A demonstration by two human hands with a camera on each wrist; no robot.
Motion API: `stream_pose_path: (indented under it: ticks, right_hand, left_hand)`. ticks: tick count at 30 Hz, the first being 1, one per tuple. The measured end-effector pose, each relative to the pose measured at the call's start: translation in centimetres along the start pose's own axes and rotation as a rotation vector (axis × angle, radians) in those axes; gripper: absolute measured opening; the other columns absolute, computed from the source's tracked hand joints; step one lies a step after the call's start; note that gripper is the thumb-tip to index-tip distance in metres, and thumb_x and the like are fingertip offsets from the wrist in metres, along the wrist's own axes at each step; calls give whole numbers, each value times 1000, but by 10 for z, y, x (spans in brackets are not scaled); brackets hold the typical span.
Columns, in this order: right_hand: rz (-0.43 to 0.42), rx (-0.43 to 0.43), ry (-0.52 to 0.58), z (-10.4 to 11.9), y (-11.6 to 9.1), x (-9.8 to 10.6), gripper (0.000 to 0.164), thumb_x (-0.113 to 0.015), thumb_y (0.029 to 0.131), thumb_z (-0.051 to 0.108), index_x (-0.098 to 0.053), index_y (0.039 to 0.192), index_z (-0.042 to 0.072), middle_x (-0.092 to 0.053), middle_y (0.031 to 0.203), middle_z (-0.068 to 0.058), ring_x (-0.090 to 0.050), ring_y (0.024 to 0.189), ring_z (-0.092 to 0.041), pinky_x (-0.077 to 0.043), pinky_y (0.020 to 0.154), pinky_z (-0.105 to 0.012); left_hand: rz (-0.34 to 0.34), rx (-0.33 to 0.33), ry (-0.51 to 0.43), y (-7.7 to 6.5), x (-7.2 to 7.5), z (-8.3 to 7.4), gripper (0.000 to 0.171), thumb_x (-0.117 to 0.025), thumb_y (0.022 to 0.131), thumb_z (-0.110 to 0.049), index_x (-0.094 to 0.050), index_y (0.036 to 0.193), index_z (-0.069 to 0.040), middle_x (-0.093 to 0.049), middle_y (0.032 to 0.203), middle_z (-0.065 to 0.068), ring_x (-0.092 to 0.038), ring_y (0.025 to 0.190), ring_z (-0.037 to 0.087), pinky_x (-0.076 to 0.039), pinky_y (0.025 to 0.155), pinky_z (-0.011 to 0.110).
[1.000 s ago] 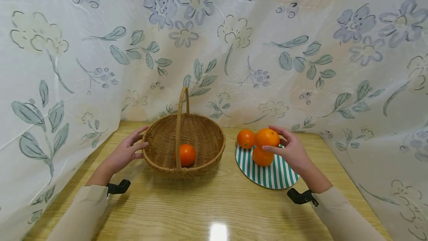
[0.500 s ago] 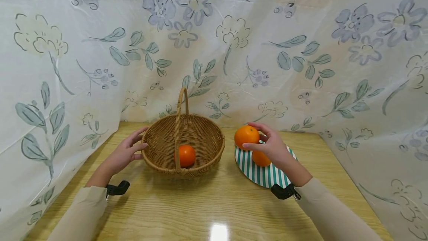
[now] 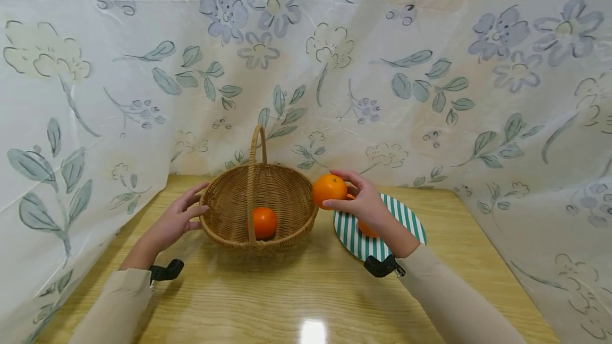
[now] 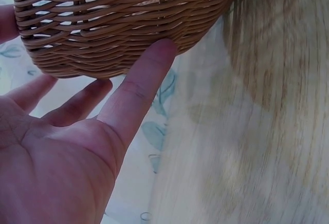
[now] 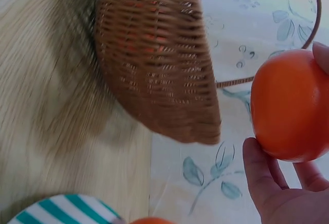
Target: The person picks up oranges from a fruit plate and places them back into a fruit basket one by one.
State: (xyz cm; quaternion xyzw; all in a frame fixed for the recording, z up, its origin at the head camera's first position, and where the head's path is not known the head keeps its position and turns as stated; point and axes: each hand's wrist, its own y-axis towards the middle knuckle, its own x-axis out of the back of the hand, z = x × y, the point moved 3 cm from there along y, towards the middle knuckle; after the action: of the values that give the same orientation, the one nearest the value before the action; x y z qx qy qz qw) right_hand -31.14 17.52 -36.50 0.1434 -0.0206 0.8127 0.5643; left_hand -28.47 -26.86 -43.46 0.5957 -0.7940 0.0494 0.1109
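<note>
Meanwhile my left hand (image 3: 174,221) has stayed where it was a second ago, fingers (image 4: 139,88) straight and pressed flat against the outer wall of the basket (image 3: 287,195), steadying it on the surface (image 3: 287,291). One orange (image 3: 264,222) already lies inside, behind the handle. My right hand (image 3: 365,203) has travelled left off the striped plate (image 3: 406,222), its fingers (image 5: 259,175) curled round the lifted orange (image 3: 329,190), which now hangs in the air just beside the basket's right rim, not yet over it. Another orange (image 3: 365,229) peeks out on the plate under my wrist. So the carry looks about half done.
</note>
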Motion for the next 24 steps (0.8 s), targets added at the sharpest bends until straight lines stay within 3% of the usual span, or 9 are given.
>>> stream_pose_path:
  ticks: [7,11,15,24]
  right_hand:
    - [47,-8,21,12,12,-17,70,-91,79,29,-58,141,35,-52,146,4,-64,123,-27,-60,91,-36]
    - [63,-28,18,18,22,-24,69,-91,79,27,-59,140,35,-54,146,6,-63,123,-27,-59,93,-38]
    - [91,-10,38,24,33,-32,69,-88,82,18,-59,144,26,-55,146,1,-62,123,-30,-58,98,-41]
    - [122,-40,55,32,57,-54,65,-88,80,12,-63,137,30,-59,137,-2,-63,118,-28,-58,94,-39]
  left_hand:
    - [-9,-9,-4,-1,2,0,68,-49,110,-22,-11,166,-17,-20,164,30,-53,130,29,-61,88,34]
    - [-5,-13,-5,0,1,1,67,-49,110,-22,-12,166,-18,-20,164,29,-51,133,33,-61,89,35]
    - [-2,-14,-9,1,0,2,66,-48,110,-21,-13,166,-19,-20,163,30,-48,135,38,-61,89,36]
    - [-14,-13,4,2,-1,0,67,-48,110,-19,-12,166,-14,-19,163,31,-46,135,44,-62,88,35]
